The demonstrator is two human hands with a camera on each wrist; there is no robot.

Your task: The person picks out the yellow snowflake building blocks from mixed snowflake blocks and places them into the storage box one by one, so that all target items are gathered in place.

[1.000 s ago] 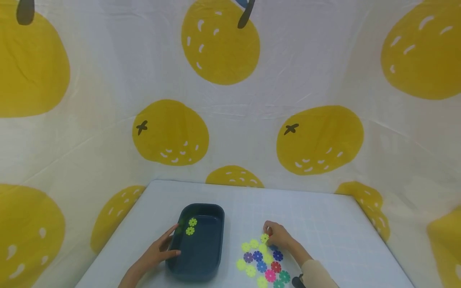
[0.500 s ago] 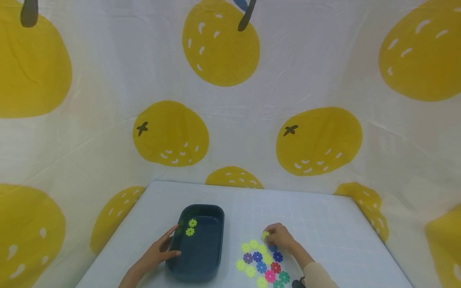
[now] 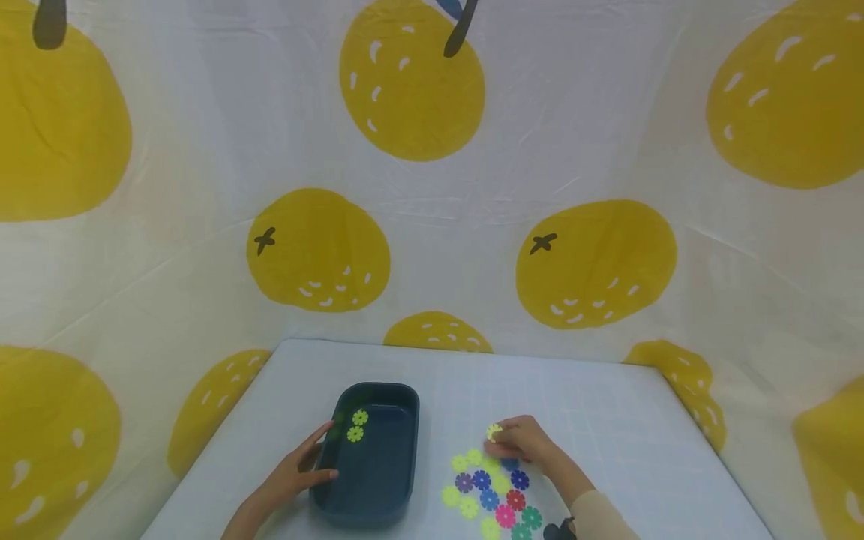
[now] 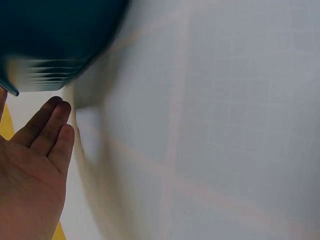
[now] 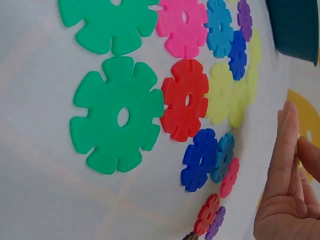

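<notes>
My left hand (image 3: pixel 297 472) rests at the left side of a dark teal tray (image 3: pixel 374 472), the thumb lying over its rim. In the left wrist view, straight fingers (image 4: pixel 61 145) lie below the tray's underside. Two yellow-green notched plastic discs (image 3: pixel 355 434) lie in the tray's far left part. My right hand (image 3: pixel 523 440) pinches another yellow-green disc (image 3: pixel 493 433) between thumb and fingers, just over the far side of a loose group of discs. That disc is mostly hidden in the right wrist view.
Flat on the white table (image 3: pixel 607 420), right of the tray, lie several discs: green (image 5: pixel 117 115), red (image 5: pixel 185 100), pink (image 3: pixel 505 516), blue (image 3: pixel 489 499), purple (image 3: pixel 463 482) and yellow-green (image 3: pixel 451 496). A fruit-print curtain (image 3: pixel 439 262) surrounds the table's back and sides.
My right hand has picked the yellow-green disc up from the group's far edge and moved it slightly left. The left hand and tray stay in place.
</notes>
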